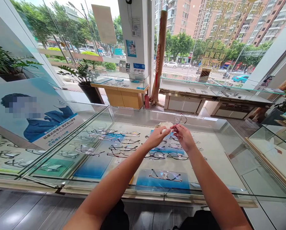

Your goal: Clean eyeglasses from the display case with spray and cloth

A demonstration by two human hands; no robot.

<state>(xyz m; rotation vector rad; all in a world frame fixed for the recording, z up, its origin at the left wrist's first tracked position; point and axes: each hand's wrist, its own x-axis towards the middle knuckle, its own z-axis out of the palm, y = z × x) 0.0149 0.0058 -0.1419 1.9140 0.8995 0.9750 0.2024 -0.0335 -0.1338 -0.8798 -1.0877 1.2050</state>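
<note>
A pair of thin-framed glasses (180, 119) is held up over the far part of a glass display case (215, 140). My right hand (184, 135) has its fingers pinched on the near side of these glasses. Just left of it, my left hand (159, 135) is closed, its fingertips close to the glasses and to a pale crumpled cloth (165, 125); what it grips is hard to make out. Inside the case, below my hands, lie rows of glasses, with one pair (165, 175) on a blue card (143, 180) near the front.
To the left stands a tilted poster (35, 127) above another glasses case. Farther back are a wooden cabinet (123, 95), a potted plant (89, 89), a tree trunk post (160, 57) and a long showcase (186, 103). Another glass case (265, 142) is at the right.
</note>
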